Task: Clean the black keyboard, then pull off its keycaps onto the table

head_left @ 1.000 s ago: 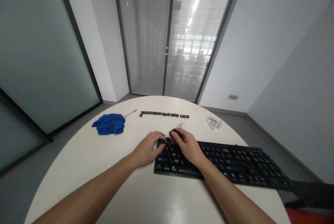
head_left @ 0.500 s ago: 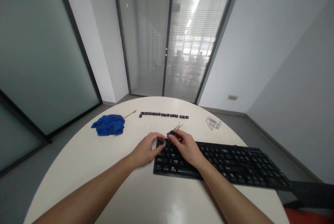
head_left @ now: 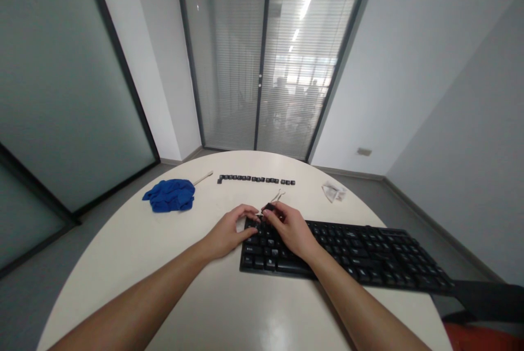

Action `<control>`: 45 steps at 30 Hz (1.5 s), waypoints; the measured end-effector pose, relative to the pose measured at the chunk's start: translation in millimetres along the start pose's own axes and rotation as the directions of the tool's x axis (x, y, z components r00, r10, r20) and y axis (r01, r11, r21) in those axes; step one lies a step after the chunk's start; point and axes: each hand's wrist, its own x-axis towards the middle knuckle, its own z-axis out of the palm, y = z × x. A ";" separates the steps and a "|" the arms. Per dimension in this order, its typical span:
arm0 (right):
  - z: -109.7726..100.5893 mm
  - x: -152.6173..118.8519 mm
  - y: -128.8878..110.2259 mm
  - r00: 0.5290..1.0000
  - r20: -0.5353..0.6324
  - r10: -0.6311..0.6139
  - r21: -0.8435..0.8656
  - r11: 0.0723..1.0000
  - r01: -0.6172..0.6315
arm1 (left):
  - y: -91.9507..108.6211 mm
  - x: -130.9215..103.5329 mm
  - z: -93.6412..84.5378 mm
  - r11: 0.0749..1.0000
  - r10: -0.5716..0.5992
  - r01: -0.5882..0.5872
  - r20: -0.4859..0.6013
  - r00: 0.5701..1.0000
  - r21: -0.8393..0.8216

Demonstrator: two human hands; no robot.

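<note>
A black keyboard (head_left: 360, 255) lies across the right half of the round table. At its upper left corner, my left hand (head_left: 230, 231) rests with thumb and fingers apart, the fingertips touching the keys. My right hand (head_left: 289, 225) is over the left part of the keyboard, pinching a keycap puller with a black end (head_left: 269, 207); its thin wire prongs (head_left: 279, 195) point away from me. Beyond the hands, a row of loose black keycaps (head_left: 245, 178) lies on the tabletop, with one keycap just below the row's left end.
A crumpled blue cloth (head_left: 171, 195) lies on the left of the white table (head_left: 172, 285), with a brush handle (head_left: 203, 178) sticking out beside it. Some crumpled clear and white wrapping (head_left: 334, 191) is at the right. A dark chair part (head_left: 487, 299) stands beyond the right edge.
The left thumb and fingers have shifted slightly over the keys. The right hand keeps its pinch, and the whole view has moved a little.
</note>
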 end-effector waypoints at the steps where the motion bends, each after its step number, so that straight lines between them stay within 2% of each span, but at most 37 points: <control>1: 0.0 -0.1 -0.3 1.000 -0.001 0.001 -0.005 1.000 -0.001 | -0.9 0.1 -0.1 1.000 -0.006 0.006 0.008 1.000 -0.017; 4: -0.2 -0.5 -2.1 1.000 -0.001 0.000 -0.029 1.000 0.000 | -2.3 0.2 0.2 0.999 -0.016 0.016 0.012 1.000 -0.035; 8: -0.4 -1.1 -4.2 1.000 0.005 0.006 -0.049 0.999 -0.006 | -0.4 0.8 0.6 0.998 0.002 0.000 -0.027 1.000 0.064; 16: 0.2 -0.9 -2.9 1.000 0.016 -0.004 0.074 0.997 0.003 | 4.5 1.0 -0.7 0.983 0.028 -0.013 -0.078 0.997 0.181; 22: 1.2 -0.5 -2.5 1.000 0.015 0.001 0.183 0.983 -0.004 | 6.6 -1.9 0.7 0.949 0.108 -0.074 -0.097 0.989 0.306; 29: 2.8 0.0 -0.9 1.000 0.006 0.020 0.209 0.978 -0.021 | 8.7 -1.4 0.3 0.937 0.190 -0.166 -0.049 0.981 0.308; 36: 3.6 0.1 0.7 0.999 -0.003 0.036 0.236 0.971 -0.034 | 3.4 -2.6 0.9 0.914 0.198 -0.180 -0.011 0.980 0.364; 45: 5.4 1.2 2.3 0.999 0.023 0.025 0.250 0.968 -0.030 | -0.6 -2.2 0.7 0.906 0.233 -0.226 0.024 0.972 0.359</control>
